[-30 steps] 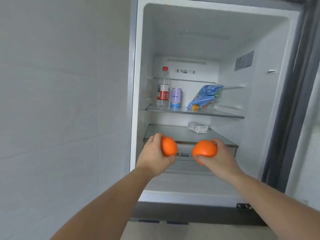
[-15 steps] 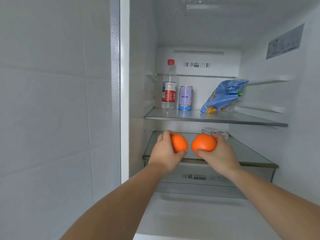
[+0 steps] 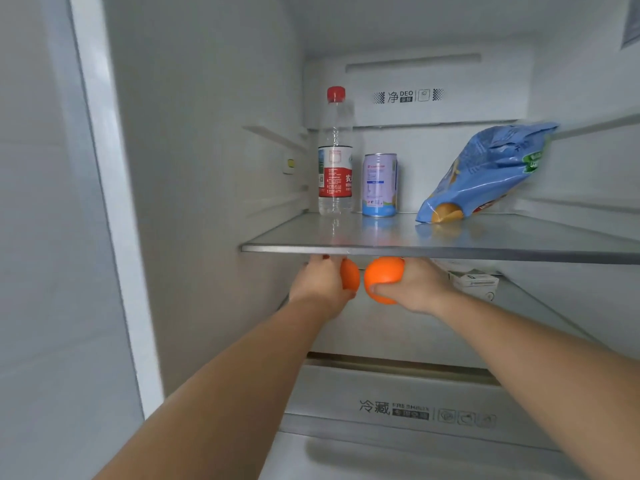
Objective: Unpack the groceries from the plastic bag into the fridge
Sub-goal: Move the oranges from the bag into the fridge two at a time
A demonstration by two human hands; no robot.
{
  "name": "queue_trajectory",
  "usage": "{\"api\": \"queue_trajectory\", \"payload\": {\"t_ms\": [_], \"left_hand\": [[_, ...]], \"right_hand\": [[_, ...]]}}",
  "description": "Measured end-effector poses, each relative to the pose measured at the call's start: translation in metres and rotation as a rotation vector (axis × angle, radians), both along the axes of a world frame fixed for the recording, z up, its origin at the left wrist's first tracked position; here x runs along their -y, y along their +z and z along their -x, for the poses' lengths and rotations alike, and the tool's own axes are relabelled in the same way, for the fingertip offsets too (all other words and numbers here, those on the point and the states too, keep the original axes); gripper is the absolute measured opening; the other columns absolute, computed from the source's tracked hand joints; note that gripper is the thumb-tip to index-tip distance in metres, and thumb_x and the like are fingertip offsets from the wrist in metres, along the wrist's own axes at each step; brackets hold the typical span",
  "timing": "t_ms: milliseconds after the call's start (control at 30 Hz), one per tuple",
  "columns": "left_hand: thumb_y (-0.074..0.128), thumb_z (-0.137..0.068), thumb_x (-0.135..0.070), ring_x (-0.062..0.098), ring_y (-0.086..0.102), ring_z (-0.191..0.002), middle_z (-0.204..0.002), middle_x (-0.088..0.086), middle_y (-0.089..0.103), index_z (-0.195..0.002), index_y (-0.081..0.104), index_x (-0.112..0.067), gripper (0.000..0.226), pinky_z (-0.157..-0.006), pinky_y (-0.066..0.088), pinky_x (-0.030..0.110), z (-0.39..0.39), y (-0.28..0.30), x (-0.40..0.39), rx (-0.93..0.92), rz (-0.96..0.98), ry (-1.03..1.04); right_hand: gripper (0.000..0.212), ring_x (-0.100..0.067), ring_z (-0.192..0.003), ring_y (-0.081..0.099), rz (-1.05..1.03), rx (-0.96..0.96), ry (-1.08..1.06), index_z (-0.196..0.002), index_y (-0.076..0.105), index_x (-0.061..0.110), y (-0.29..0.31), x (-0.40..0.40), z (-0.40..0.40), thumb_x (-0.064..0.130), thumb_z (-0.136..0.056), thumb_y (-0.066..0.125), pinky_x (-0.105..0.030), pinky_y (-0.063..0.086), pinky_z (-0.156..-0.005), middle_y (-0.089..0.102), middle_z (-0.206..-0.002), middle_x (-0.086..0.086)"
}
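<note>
The left hand (image 3: pixel 322 285) clasped one orange (image 3: pixel 349 274) and the right hand (image 3: pixel 414 285) another orange (image 3: pixel 383 277), side by side just under the glass shelf (image 3: pixel 450 252); a water bottle (image 3: pixel 335 157) stood at twelve o'clock.

A single head-worn wide-angle view looks forward and slightly down, straight into the open fridge (image 3: pixel 207 168) from close range. The glass shelf (image 3: pixel 433 252) crosses at mid-height, nearly edge-on. Both forearms enter from the bottom edge. The fridge's left wall bends outward toward the frame's side.
</note>
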State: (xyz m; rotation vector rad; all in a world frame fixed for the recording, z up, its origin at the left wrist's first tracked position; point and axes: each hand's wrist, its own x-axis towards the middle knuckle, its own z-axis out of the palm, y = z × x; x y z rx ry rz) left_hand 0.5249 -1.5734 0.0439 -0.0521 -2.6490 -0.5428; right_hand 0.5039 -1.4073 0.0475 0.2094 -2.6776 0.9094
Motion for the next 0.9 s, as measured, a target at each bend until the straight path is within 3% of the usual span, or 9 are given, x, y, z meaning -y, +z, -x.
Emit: {"api": "queue_trajectory", "payload": {"t_ms": [200,333,400,433,500,600,733,833,900], "left_hand": [[0.066,-0.082,-0.018,0.016,0.059,-0.095,-0.102,0.003,0.066,-0.103,0.065,-0.017,0.021,-0.081,0.046,0.024,0.036,0.000,0.017,-0.021,-0.189,-0.004],[0.068,-0.081,-0.018,0.016,0.060,-0.090,-0.088,-0.003,0.062,-0.088,0.058,-0.023,0.013,-0.079,0.045,0.024,0.059,-0.007,0.021,-0.079,-0.245,-0.029],[0.070,-0.080,-0.018,0.016,0.063,-0.090,-0.088,-0.003,0.066,-0.086,0.060,-0.023,0.013,-0.079,0.048,0.026,0.068,-0.011,0.021,-0.079,-0.273,-0.047],[0.070,-0.081,-0.018,0.016,0.064,-0.092,-0.091,-0.002,0.068,-0.089,0.063,-0.021,0.011,-0.081,0.049,0.027,0.071,-0.013,0.021,-0.084,-0.292,-0.055],[0.070,-0.083,-0.018,0.015,0.062,-0.096,-0.100,0.001,0.070,-0.099,0.067,-0.016,0.017,-0.086,0.047,0.027,0.075,-0.015,0.021,-0.102,-0.319,-0.074],[0.068,-0.087,-0.016,0.008,0.053,-0.093,-0.100,-0.003,0.064,-0.101,0.065,-0.020,0.015,-0.077,0.034,0.012,0.076,-0.016,0.020,-0.090,-0.321,-0.088],[0.066,-0.087,-0.015,0.022,0.062,-0.091,-0.093,0.007,0.067,-0.092,0.066,-0.011,0.007,-0.082,0.049,0.028,0.075,-0.010,0.017,-0.086,-0.341,-0.062],[0.064,-0.083,-0.016,0.024,0.057,-0.076,-0.076,0.007,0.060,-0.074,0.058,-0.015,0.010,-0.078,0.054,0.035,0.069,-0.008,0.015,-0.100,-0.370,-0.092],[0.058,-0.076,-0.031,0.026,0.063,-0.085,-0.084,0.006,0.065,-0.077,0.060,-0.022,0.009,-0.084,0.053,0.041,0.068,-0.010,0.017,-0.136,-0.344,-0.091]], "right_hand": [[0.049,-0.023,-0.108,0.057,-0.050,0.062,0.094,-0.122,0.056,0.022,0.002,0.012,0.044,0.042,-0.079,0.070,-0.024,0.039,-0.079,0.061,-0.121,-0.005],[0.032,-0.032,-0.109,0.059,-0.045,0.143,0.225,-0.113,0.060,-0.004,0.007,0.022,0.057,0.022,-0.095,0.053,-0.026,0.039,-0.070,0.060,-0.121,-0.026],[0.028,-0.027,-0.078,0.056,-0.043,0.185,0.297,-0.086,0.064,0.000,0.007,0.027,0.061,0.024,-0.095,0.052,-0.024,0.042,-0.062,0.060,-0.090,-0.026],[0.031,-0.020,-0.064,0.045,-0.028,0.169,0.312,-0.067,0.055,0.011,0.005,0.029,0.066,0.032,-0.091,0.053,-0.024,0.038,-0.056,0.052,-0.071,-0.015],[0.035,-0.009,-0.054,0.029,-0.029,0.152,0.351,-0.058,0.037,0.024,0.000,0.029,0.078,0.038,-0.087,0.052,-0.019,0.027,-0.052,0.034,-0.060,0.003],[0.035,-0.003,-0.058,0.034,0.011,0.189,0.373,-0.064,0.044,0.025,-0.005,0.028,0.087,0.024,-0.098,0.050,-0.017,0.032,-0.055,0.039,-0.065,0.007],[0.024,-0.010,-0.089,0.050,0.106,0.249,0.369,-0.104,0.065,0.008,-0.007,0.024,0.081,0.026,-0.099,0.050,-0.010,0.041,-0.068,0.058,-0.094,0.001],[0.035,-0.014,-0.100,0.057,0.057,0.086,0.218,-0.114,0.064,0.022,-0.013,0.019,0.077,0.047,-0.090,0.059,-0.022,0.042,-0.083,0.062,-0.107,0.005],[0.040,-0.018,-0.104,0.058,-0.021,0.029,0.163,-0.115,0.061,0.024,-0.015,0.018,0.073,0.052,-0.086,0.061,-0.029,0.044,-0.091,0.062,-0.112,0.004]]}}
